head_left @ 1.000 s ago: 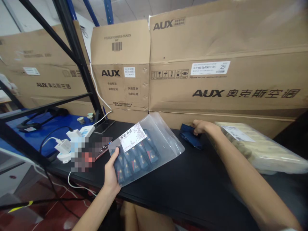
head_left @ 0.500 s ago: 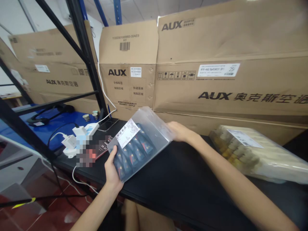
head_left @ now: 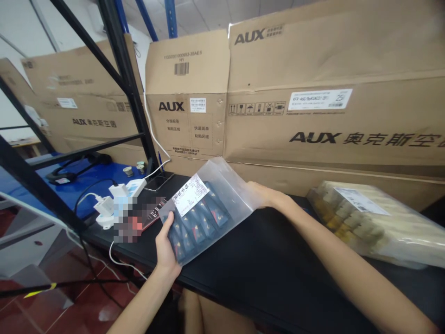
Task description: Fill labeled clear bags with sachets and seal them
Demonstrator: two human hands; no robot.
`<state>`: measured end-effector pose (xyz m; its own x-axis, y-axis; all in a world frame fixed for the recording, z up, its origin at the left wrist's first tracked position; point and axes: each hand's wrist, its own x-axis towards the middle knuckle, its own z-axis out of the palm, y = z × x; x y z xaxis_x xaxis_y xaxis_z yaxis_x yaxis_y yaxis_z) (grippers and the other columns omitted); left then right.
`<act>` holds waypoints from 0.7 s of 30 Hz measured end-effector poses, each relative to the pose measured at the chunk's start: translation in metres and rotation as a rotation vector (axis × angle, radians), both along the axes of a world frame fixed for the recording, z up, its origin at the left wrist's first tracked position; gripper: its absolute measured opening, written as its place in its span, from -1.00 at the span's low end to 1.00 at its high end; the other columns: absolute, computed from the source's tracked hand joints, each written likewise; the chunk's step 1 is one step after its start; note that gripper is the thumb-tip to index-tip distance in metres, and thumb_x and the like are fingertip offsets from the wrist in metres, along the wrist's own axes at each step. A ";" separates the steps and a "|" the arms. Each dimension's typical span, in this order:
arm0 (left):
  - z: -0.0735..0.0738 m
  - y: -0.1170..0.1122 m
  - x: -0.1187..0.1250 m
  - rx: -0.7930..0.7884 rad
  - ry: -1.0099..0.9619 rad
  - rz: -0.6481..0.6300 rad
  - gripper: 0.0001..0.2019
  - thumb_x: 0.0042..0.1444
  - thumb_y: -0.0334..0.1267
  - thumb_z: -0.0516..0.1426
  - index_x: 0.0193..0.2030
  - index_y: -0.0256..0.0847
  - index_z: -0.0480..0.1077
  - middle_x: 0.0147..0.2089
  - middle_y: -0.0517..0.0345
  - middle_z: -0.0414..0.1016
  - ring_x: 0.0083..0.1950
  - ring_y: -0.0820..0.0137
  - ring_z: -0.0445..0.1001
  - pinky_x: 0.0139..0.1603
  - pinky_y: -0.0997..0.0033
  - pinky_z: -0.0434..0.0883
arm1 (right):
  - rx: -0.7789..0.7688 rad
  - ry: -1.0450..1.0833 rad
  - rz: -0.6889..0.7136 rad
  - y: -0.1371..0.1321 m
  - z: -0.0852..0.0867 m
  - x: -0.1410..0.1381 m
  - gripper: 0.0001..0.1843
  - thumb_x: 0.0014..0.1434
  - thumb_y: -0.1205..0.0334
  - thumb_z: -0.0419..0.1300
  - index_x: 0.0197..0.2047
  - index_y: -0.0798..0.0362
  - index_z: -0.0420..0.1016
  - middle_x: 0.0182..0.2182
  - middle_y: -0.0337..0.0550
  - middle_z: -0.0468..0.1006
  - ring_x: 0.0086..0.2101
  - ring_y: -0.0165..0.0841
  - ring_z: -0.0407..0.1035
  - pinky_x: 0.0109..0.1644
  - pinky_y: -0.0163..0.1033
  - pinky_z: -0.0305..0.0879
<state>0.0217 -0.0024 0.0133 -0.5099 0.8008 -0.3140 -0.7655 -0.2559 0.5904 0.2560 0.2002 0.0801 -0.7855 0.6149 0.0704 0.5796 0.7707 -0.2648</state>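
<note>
A frosted plastic bag [head_left: 233,191] is held tilted above the black table, with several dark sachets [head_left: 205,222] lined up inside it. On its front sits a white printed label [head_left: 191,195]. My left hand [head_left: 167,246] grips the lower left edge, thumb on the front and the other fingers hidden behind the bag. At the opposite, upper right end, my right hand [head_left: 266,194] is closed on the bag's edge; its fingertips are mostly out of sight behind the plastic.
A clear-wrapped bundle of pale packets [head_left: 392,232] lies on the right of the black table [head_left: 250,273]. To the left are a white power strip [head_left: 134,189] with plugs and a phone [head_left: 158,208]. Cardboard sheets [head_left: 313,125] line the back; a black metal frame [head_left: 135,102] rises at left.
The view has shifted slightly, so the bag and both hands appear a little further right and lower. My grip on the bag looks the same.
</note>
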 end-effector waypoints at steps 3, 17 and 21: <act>-0.002 0.001 0.001 0.001 0.006 0.024 -0.74 0.36 -0.25 0.25 0.10 -0.30 0.64 -0.24 -0.03 0.76 -0.25 0.15 0.78 -0.07 0.20 0.73 | -0.250 0.442 0.003 0.004 0.016 0.008 -0.39 0.02 0.16 0.48 0.15 0.01 0.49 -0.08 -0.08 0.68 -0.31 -0.26 0.58 -0.23 -0.14 0.57; -0.007 0.000 0.007 -0.056 0.157 0.029 -0.70 0.35 -0.20 0.28 0.15 -0.29 0.61 -0.07 -0.07 0.77 -0.15 0.14 0.78 -0.04 0.18 0.73 | -0.848 0.690 0.227 -0.062 0.080 0.017 -0.47 -0.12 0.29 0.64 -0.13 0.03 0.51 -0.32 -0.24 0.65 -0.42 -0.36 0.52 -0.43 -0.26 0.58; -0.013 0.000 0.006 -0.073 0.216 0.019 -0.66 0.31 -0.18 0.33 0.16 -0.24 0.60 0.00 -0.05 0.75 -0.09 0.14 0.78 -0.01 0.18 0.72 | -0.747 0.333 0.173 -0.075 0.093 0.020 -0.58 -0.04 0.16 0.61 -0.26 0.07 0.49 -0.37 -0.20 0.63 -0.52 -0.45 0.41 -0.58 -0.37 0.37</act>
